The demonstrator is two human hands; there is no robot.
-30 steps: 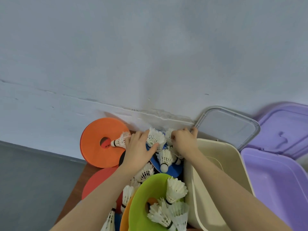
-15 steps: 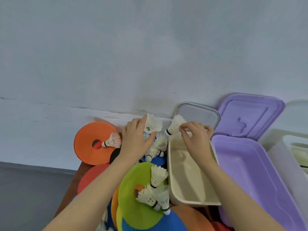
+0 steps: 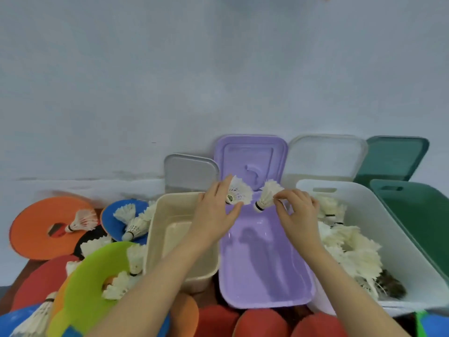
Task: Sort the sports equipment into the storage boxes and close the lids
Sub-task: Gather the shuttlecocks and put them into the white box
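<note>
Both arms extended over purple box (image 3: 264, 263). Left hand (image 3: 213, 212) grips shuttlecock (image 3: 239, 193); right hand (image 3: 297, 212) pinches second shuttlecock (image 3: 267, 197).

wall (image 3: 170, 81): pale blue-grey, scuffed nr base | tabletop (image 3: 31, 266): dark brown wood, bit visible at left | light: soft, even

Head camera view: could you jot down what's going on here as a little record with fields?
left hand: holds a shuttlecock
right hand: pinches another shuttlecock
position: both above the purple box
purple box: open, nothing in it
beige box: open, nothing visible in it
white box: open, holds a heap of shuttlecocks
green box: open, contents not visible
lids: all up against the wall
left of boxes: coloured discs with loose shuttlecocks
</note>
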